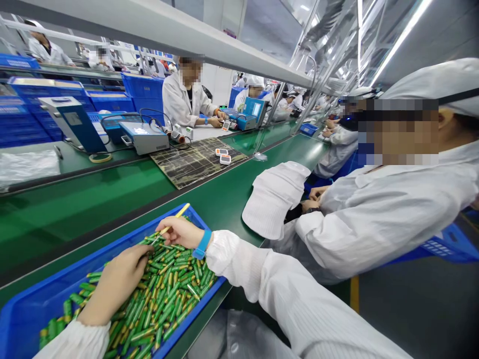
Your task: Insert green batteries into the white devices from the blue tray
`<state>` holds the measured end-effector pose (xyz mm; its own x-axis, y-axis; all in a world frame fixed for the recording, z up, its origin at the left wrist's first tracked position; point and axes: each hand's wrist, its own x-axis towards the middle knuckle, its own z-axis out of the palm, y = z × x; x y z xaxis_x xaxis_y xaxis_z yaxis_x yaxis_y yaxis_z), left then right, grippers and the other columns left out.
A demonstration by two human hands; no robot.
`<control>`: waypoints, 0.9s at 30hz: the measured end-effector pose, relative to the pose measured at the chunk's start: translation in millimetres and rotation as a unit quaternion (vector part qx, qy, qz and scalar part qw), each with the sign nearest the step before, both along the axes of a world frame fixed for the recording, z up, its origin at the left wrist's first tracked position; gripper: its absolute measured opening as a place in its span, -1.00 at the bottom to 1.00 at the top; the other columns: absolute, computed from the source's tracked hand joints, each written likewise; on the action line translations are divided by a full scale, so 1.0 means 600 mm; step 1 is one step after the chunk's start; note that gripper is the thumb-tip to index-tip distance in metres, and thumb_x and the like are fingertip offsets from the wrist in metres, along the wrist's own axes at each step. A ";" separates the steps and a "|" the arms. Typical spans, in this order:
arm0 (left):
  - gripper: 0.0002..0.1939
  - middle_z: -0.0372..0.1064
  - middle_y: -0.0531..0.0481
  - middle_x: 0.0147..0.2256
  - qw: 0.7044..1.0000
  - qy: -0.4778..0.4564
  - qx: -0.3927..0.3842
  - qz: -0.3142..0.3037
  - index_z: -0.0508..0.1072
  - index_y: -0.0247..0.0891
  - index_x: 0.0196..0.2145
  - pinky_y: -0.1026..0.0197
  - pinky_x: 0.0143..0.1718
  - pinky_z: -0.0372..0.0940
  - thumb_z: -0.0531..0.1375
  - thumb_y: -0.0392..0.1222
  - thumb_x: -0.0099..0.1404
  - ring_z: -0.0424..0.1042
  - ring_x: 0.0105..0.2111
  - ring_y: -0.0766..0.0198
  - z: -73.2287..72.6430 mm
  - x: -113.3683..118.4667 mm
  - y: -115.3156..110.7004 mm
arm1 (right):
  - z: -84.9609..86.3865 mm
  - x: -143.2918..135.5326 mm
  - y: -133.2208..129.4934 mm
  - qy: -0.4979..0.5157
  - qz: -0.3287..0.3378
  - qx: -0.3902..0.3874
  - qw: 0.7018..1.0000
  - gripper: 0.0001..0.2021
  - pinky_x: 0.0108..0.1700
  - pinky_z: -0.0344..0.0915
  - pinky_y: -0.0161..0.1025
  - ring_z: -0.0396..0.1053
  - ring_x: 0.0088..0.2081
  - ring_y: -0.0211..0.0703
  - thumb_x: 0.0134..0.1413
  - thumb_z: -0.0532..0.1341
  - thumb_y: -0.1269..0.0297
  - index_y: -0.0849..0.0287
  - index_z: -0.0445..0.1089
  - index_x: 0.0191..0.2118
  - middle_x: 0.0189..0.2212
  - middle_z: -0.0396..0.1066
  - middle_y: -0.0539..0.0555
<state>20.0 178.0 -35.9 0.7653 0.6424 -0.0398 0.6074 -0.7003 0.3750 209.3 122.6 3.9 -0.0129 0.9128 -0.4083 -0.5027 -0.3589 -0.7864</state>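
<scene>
A blue tray (22, 310) in front of me is filled with green-and-yellow cylinders (164, 294) that look like small batteries. Over its far part, my right hand (182, 232), with a blue band at the wrist, grips a slim yellow stick (182, 210) like a pen or tool handle. Its lower end points down toward my left fingertips. Reaching in from the lower left, my left hand (121, 279) is closed above the cylinders, fingers curled together. What the left fingers pinch, if anything, is hidden.
A co-worker (337, 219) in white sits close on my right, beside a white cap (277, 197) on the green bench. Across stand a blue-grey device (144, 137) and a dark mat (187, 162) with small white-orange meters (225, 159). Another person (189, 99) works there.
</scene>
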 end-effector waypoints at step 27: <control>-0.50 0.47 -0.11 0.05 0.998 0.034 0.028 0.034 0.45 -0.19 0.05 0.07 -0.10 0.34 -0.11 0.04 0.38 0.48 0.01 -0.01 0.031 0.006 -0.024 | -0.010 0.003 0.001 -0.022 -0.007 -0.002 1.000 -0.81 -0.58 0.13 -0.46 -0.09 -0.71 -0.46 -0.12 0.22 0.43 0.19 0.24 -0.63 -0.78 0.17 -0.14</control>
<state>23.4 163.7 -17.2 0.7171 0.6949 -0.0529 0.6763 -0.6756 0.2937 210.9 123.1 -2.3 0.0185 0.9110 -0.4119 -0.4733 -0.3549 -0.8062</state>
